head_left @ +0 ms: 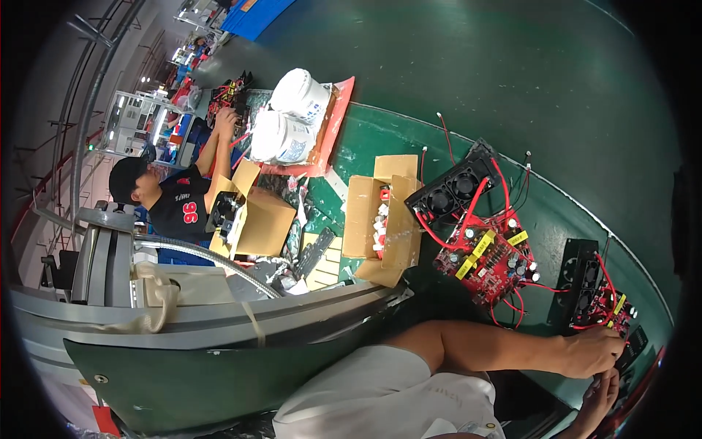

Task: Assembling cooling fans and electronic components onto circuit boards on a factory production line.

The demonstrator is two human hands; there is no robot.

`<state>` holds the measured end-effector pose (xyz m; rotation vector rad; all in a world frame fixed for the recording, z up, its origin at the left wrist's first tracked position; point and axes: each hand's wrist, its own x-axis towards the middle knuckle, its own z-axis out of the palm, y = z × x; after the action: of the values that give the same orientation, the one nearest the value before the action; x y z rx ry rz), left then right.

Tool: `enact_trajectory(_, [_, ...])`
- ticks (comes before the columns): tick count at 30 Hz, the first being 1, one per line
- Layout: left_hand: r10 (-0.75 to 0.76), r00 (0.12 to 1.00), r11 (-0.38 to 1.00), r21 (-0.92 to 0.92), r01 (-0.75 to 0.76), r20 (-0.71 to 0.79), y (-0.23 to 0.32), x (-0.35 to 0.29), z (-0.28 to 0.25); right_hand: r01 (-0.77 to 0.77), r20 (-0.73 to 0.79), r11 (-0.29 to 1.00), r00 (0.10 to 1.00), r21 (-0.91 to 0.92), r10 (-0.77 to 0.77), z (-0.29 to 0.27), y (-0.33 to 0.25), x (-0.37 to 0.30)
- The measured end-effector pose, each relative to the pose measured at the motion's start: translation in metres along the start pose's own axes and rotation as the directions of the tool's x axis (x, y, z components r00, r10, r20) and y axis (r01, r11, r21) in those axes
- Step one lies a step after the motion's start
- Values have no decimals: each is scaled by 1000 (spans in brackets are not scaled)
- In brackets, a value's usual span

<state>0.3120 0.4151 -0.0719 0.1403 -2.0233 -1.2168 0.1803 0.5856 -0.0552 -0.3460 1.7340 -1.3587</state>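
Note:
At the far right, my left hand reaches in with bent, closed fingers at the near edge of a small red circuit board. My right hand is just below it, its fingers pressed together. The two hands almost touch, and whatever they grip is too small or hidden to make out. A black twin-fan unit with red wires stands beside that board. To its left lies a larger red circuit board with yellow labels and capacitors, joined by thick red wires to another black twin-fan unit.
An opened cardboard box holds small red and white parts. Beyond it are white buckets on a red tray, and another cardboard box. A co-worker works at the left. A metal rail and flexible hose run along the near left.

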Motion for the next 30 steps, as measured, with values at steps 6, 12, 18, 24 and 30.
enact_trajectory(6, [60,997,996,64,-63,53,-2,-2,-3,114,-147,981,980,-154,-137,14,6,-4])
enact_trajectory(12, [134,991,990,46,-134,1,-11,0,3,58,-118,986,990,-154,-77,30,-10,-10])
enact_trajectory(18, [70,993,996,41,-74,100,0,3,-1,23,-235,996,971,-82,-41,4,5,-28])
enact_trajectory(24, [-9,972,998,55,-4,237,10,10,-67,37,-152,999,987,-36,-42,99,-38,-25])
enact_trajectory(30, [-93,953,996,25,89,289,15,23,-61,317,-242,944,912,-95,-331,93,-36,-30])
